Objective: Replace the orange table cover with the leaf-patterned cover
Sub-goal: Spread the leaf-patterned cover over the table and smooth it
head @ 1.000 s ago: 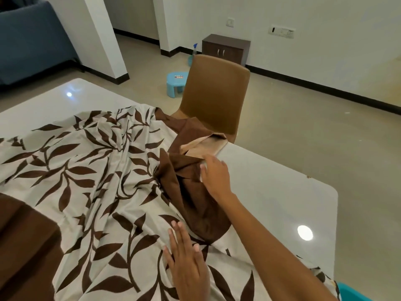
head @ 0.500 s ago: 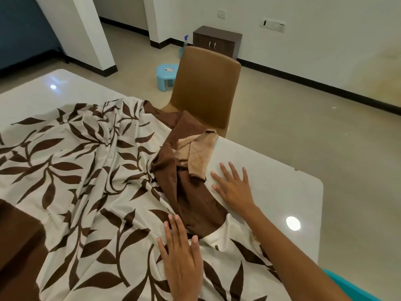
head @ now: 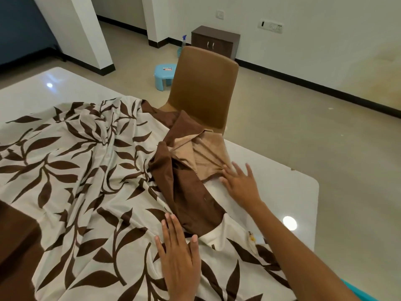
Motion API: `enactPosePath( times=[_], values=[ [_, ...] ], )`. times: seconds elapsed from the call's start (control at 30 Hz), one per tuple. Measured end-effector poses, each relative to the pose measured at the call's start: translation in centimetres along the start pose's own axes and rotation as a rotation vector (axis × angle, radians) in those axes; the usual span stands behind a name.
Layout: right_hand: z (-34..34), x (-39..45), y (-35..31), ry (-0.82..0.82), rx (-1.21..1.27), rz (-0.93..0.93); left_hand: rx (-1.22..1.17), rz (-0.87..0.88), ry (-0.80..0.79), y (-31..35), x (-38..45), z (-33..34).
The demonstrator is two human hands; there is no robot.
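Pressing flat on the leaf-patterned cover [head: 71, 177], the left hand [head: 180, 255] lay with its fingers straight and close together, holding nothing, at the near edge of the white bench [head: 280, 177]. The right hand [head: 240, 183] reached farther out with its fingers spread and straight, the palm on the bare bench top and the fingertips touching the edge of the cover's tan underside [head: 208, 157], which was turned up there; it gripped nothing. Between the two hands ran the cover's dark brown border [head: 186, 192], bunched and folded back on itself. The cover lay rumpled over the left and near parts of the bench, while the far left corner and the right end showed glossy white. A brown chair [head: 204, 88] stood pushed against the far side of the bench, just beyond the folded border. On the floor behind it sat a light blue plastic stool [head: 165, 74], and farther back, against the wall, a small dark brown cabinet [head: 214, 40] with a spray bottle [head: 182, 44] beside it.
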State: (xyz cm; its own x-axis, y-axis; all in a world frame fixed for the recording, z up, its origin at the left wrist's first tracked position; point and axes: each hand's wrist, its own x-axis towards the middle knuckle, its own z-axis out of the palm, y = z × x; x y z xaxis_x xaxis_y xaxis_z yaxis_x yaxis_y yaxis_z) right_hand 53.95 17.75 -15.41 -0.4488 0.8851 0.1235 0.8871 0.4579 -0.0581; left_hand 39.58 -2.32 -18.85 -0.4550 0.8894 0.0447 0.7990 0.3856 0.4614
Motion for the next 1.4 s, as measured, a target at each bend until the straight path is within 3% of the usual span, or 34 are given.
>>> enactPosePath(
  times=[0.07,0.13,0.27,0.4,0.47,0.63,0.73,0.8,0.83,0.9,0.97,1.03,1.1,1.23,1.3,1.4],
  values=[
    [-0.5,-0.3,2.4,0.003,-0.059,0.068,0.012,0.003,0.001,-0.1,-0.1,0.1],
    [-1.2,0.3,2.6,0.106,-0.113,0.135,0.026,0.003,-0.001,0.0,-0.1,0.2],
    [-1.7,2.3,-3.5,0.224,0.135,0.123,0.031,-0.002,-0.008,0.4,-0.1,0.0],
    [-1.3,3.3,-10.0,0.088,0.264,0.165,0.036,0.002,-0.031,0.6,-0.1,-0.4],
    [-1.0,3.4,-10.5,0.101,0.271,0.243,0.017,0.0,-0.035,0.6,-0.2,-0.5],
    [-2.8,1.7,-3.6,0.221,0.417,0.459,0.018,0.009,-0.043,0.5,-0.1,-0.7],
    [-4.7,-2.1,4.0,0.209,0.168,0.773,0.06,0.02,-0.045,0.3,0.0,-0.4],
    [-5.5,-4.7,6.5,0.308,0.147,0.94,0.08,0.031,-0.041,0.1,-0.1,-0.2],
    [-5.6,-5.5,6.4,0.372,0.186,0.928,0.085,0.038,-0.036,0.0,-0.1,-0.1],
    [-4.8,-6.5,4.6,0.416,0.169,0.716,0.088,0.056,-0.04,0.1,-0.2,-0.1],
    [-3.6,-7.1,2.3,0.246,0.144,0.547,0.089,0.11,-0.068,0.4,-0.3,-0.3],
    [-2.6,-7.6,0.8,-0.034,0.196,0.551,0.097,0.196,-0.107,0.7,-0.5,-0.4],
    [-1.4,-8.9,1.6,-0.196,0.115,0.563,0.106,0.269,-0.141,0.7,-0.7,-0.5],
    [-1.3,-10.9,7.5,-0.194,-0.004,0.654,0.122,0.316,-0.182,0.4,-0.8,-0.3],
    [-2.7,-11.1,10.4,-0.281,-0.053,0.744,0.13,0.314,-0.185,0.4,-0.8,-0.2],
    [-4.3,-10.6,10.2,-0.276,-0.218,0.769,0.134,0.319,-0.188,0.5,-0.9,-0.2]
  ],
)
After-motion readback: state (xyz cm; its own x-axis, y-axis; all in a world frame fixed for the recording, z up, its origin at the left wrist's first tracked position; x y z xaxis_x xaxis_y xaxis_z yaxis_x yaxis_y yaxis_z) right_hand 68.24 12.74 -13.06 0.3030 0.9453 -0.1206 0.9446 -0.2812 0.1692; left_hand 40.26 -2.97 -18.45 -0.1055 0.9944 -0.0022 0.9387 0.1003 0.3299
